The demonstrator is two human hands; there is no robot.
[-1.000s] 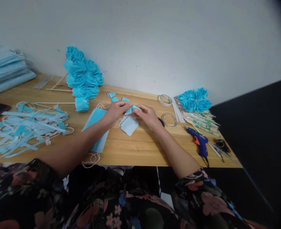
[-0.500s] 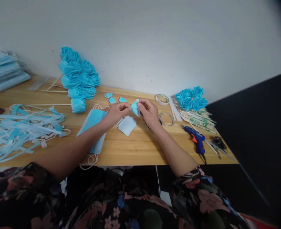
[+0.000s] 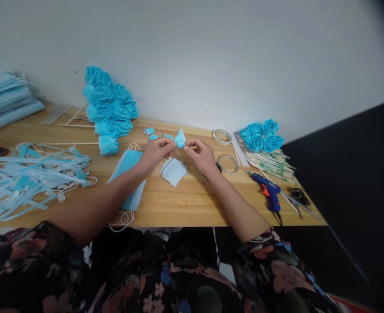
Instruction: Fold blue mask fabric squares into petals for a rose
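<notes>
My left hand (image 3: 155, 152) and my right hand (image 3: 202, 155) meet above the middle of the wooden table (image 3: 185, 202). Both pinch a small folded piece of light blue mask fabric (image 3: 180, 138), which sticks up between the fingertips. Right below the hands lies a small stack of cut blue fabric squares (image 3: 174, 171). A whole blue face mask (image 3: 128, 175) lies under my left forearm. Three small folded blue pieces (image 3: 152, 133) rest just beyond the hands.
A cluster of blue fabric flowers on sticks (image 3: 108, 106) lies at the back left, a smaller bunch (image 3: 260, 135) at the right. Cut mask strips (image 3: 31, 171) and stacked masks (image 3: 5, 100) fill the left. Tape rolls (image 3: 229, 163), a blue glue gun (image 3: 270, 191), chopstick packets (image 3: 272, 163) and scissors (image 3: 298, 196) sit right.
The hands have lifted the blue piece off the stack of squares and folded it smaller; it now stands upright, pinched between both hands' fingertips.
</notes>
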